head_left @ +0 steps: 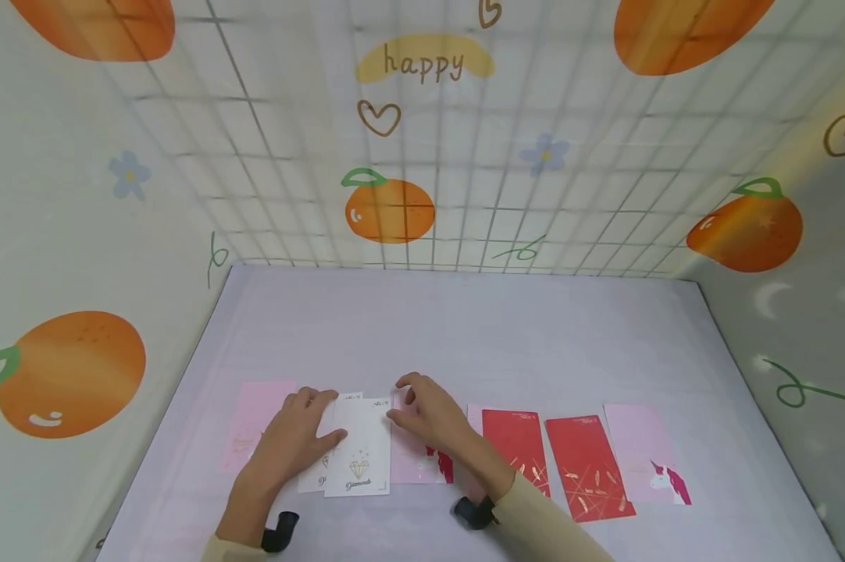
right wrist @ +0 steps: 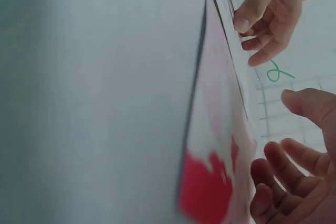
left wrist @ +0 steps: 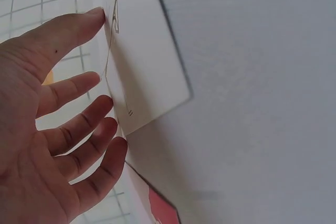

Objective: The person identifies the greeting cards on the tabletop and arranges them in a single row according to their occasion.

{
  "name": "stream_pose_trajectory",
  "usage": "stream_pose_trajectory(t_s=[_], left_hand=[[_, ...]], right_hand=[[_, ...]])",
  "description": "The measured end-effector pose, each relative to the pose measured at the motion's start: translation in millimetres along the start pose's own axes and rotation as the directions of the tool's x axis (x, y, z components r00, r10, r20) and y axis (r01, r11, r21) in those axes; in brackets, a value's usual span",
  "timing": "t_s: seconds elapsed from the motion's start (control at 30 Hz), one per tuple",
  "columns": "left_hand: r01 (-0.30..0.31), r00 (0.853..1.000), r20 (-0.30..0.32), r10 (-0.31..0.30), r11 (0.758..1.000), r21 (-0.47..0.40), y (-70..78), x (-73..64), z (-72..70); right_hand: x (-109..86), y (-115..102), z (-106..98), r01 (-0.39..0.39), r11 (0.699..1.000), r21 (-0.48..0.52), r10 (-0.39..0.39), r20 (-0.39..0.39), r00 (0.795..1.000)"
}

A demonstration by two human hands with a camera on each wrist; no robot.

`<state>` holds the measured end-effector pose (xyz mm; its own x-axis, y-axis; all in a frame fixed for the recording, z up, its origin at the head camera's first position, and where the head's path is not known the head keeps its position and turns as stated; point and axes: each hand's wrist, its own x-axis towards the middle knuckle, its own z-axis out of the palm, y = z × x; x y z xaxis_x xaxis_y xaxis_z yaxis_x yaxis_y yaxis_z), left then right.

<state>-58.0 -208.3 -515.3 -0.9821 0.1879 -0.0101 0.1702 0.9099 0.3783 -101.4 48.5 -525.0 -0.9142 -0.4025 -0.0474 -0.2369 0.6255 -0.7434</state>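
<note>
Two white cards with a gold diamond print lie overlapped on the table, the front white card partly covering the rear white card. My left hand rests on them, thumb on the front card and fingers spread towards the top edge. In the left wrist view its fingertips touch the white card. Over the right edge of the front card is my right hand, thumb and forefinger apart with nothing between them. Below it lies a pink card with a red-maned unicorn, partly hidden by the hand.
To the left, a pink card is partly behind my left hand. Rightward lie a red card over another pink one, a second red card and a pink unicorn card. Printed curtains surround the pale table.
</note>
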Motion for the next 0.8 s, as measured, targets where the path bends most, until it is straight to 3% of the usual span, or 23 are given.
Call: stream_pose_trajectory(t_s=[0.3, 0.5, 0.8], left_hand=[[0.019, 1.0, 0.02, -0.019, 0.999, -0.034, -1.5, 2.3, -1.3], [0.052, 0.997, 0.056, -0.049, 0.997, -0.049, -2.0, 5.4, -2.8], [0.067, 0.992, 0.114, -0.058, 0.995, -0.077, -1.2, 13.5, -8.1]], right_hand=[[8.8, -3, 17, -0.036, 0.998, -0.047, 0.037, 0.012, 0.999], [8.6, -2, 23, -0.012, 0.987, -0.163, 0.01, -0.011, 1.0], [6.3, -4, 26, -0.005, 0.982, -0.189, -0.003, -0.04, 0.999]])
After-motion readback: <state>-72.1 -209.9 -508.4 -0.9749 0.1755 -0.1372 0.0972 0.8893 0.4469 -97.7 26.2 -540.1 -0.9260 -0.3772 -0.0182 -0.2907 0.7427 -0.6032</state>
